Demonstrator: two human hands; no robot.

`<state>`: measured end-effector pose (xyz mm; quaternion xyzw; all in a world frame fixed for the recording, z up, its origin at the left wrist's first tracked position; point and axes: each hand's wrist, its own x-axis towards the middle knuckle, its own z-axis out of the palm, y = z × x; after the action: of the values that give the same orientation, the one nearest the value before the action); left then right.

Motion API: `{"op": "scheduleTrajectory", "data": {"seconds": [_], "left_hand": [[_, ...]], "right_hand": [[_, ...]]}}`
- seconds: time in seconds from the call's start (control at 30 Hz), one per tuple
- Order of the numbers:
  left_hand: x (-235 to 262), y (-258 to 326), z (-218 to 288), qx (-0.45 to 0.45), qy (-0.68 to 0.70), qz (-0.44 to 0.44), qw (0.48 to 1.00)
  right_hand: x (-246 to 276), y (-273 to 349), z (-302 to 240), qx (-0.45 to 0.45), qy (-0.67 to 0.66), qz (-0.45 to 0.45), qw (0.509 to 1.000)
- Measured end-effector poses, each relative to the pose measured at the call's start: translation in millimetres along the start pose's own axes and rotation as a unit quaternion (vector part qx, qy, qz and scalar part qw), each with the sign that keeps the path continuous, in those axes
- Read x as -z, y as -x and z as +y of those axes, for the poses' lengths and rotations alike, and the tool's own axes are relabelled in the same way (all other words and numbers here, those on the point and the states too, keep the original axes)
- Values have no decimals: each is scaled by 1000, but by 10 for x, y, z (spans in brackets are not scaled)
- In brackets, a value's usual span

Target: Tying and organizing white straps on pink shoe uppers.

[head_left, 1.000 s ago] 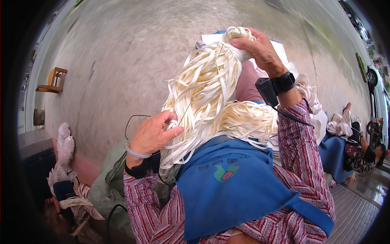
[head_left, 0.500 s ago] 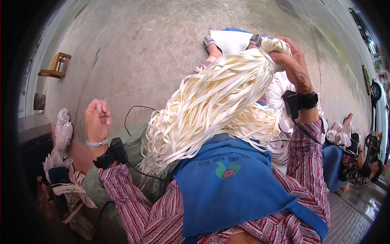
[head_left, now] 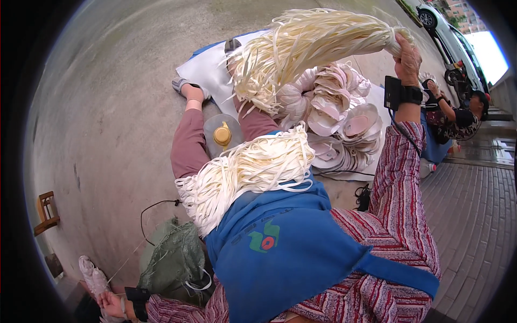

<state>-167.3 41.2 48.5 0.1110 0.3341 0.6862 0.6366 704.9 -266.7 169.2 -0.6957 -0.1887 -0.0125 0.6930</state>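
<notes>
High at the right, my right hand is closed round the gathered end of a bundle of cream flat laces. The loose ends hang to the left, over my legs and the white sheet. A second heap of the same laces lies across my lap on the blue apron. Low at the left edge, my left hand has its fingers drawn together. A thin thread runs down to it past the green sack; the fingertips are small and partly hidden.
Stacked white and pale pink pads lie on a white sheet by my legs. A clear jug with a yellow cap stands between my legs. A wooden stool is far left. Another person sits at the right, near a white car.
My right hand has swung the lace bundle up and away from my lap, uncovering the second heap. My left hand has dropped to the lower left. The view has turned toward the right.
</notes>
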Motion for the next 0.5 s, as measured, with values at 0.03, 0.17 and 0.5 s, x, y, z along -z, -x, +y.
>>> {"op": "scheduleTrajectory", "data": {"seconds": [0.03,0.17,0.5], "left_hand": [[75,-100,202,-26,-24,0,999],[439,-349,978,-144,-123,11,982],[-231,972,847,-390,-317,23,864]], "right_hand": [[237,33,171,-14,26,23,999],[998,529,1067,-98,107,135,980],[2059,1162,1926,-328,81,288,896]]}}
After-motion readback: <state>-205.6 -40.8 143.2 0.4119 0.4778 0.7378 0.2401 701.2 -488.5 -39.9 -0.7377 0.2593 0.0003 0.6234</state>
